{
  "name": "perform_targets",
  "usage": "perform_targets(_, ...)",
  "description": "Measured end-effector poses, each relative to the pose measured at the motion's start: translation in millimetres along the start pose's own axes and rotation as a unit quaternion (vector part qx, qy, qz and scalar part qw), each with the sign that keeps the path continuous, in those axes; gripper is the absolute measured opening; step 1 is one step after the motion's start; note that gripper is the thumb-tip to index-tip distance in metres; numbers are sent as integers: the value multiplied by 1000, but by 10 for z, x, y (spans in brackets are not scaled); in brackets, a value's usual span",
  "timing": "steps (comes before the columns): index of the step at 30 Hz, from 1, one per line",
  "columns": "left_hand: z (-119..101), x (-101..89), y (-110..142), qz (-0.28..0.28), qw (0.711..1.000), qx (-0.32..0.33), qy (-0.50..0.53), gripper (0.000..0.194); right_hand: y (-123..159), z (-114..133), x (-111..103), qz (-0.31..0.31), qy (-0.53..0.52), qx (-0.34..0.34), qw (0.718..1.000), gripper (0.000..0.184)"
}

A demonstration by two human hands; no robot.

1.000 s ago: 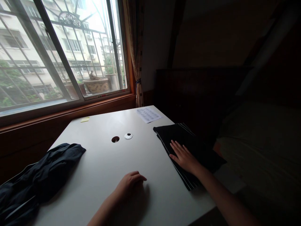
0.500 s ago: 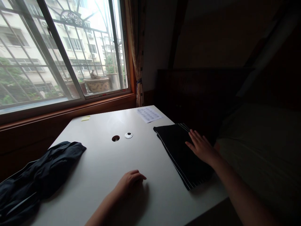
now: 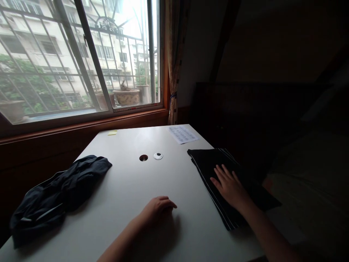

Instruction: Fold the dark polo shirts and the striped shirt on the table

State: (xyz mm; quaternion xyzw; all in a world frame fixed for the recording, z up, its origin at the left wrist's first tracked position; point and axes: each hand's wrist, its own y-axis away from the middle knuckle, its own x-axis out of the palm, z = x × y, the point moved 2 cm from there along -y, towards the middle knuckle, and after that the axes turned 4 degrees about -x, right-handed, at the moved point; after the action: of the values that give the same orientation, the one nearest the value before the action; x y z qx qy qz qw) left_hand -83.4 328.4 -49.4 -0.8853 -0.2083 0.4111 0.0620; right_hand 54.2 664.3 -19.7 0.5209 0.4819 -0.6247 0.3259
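A folded black garment with thin white stripes (image 3: 207, 163) lies at the right edge of the white table (image 3: 131, 185). My right hand (image 3: 230, 185) rests flat on it with fingers stretched out, holding nothing. My left hand (image 3: 156, 208) lies on the bare tabletop near the front, its fingers curled loosely downward with nothing seen in them. A crumpled dark blue garment (image 3: 60, 189) sits at the table's left side, well apart from both hands.
A round cable hole (image 3: 143, 158) and its white cap (image 3: 157, 156) are mid-table. A printed sheet (image 3: 182, 134) and a yellow note (image 3: 112, 133) lie at the far edge. A barred window (image 3: 81, 58) is behind; a dark bed (image 3: 308, 171) stands right.
My right hand slid from the garment's left part out to its right edge and has come back to its middle. The view shifted left. My left hand stayed put.
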Motion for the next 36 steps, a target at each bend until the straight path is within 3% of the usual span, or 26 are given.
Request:
perform_targets(3,-51,-50,-4,-33,999,8,-16,27,-30,420,73,-10,-23,-73,997,69)
perform_targets(7,-103,-285,4,-156,985,-4,-68,25,-26,743,301,17,-21,-124,992,66)
perform_targets(14,-6,-969,167,-377,917,-101,-83,22,8,775,433,10,-13,-146,989,61)
perform_targets(19,203,-1712,605,-465,851,-174,-172,31,18,773,421,-4,-17,-150,989,60)
perform_targets(22,457,-2223,1126,-462,794,-275,-283,48,20,776,417,-5,-21,-149,989,57)
perform_targets(26,879,-2682,1900,-346,739,-438,-377,62,16,775,402,2,-22,-145,989,58)
perform_targets(28,1031,-2783,2185,-289,742,-498,-343,60,13,774,399,8,-25,-143,989,58)
perform_targets(32,1041,-2872,2399,-272,748,-555,-242,47,9,766,412,4,-30,-139,990,57)
perform_targets(36,728,-2967,2282,-321,752,-534,-215,36,8,758,431,-2,-37,-140,989,56)
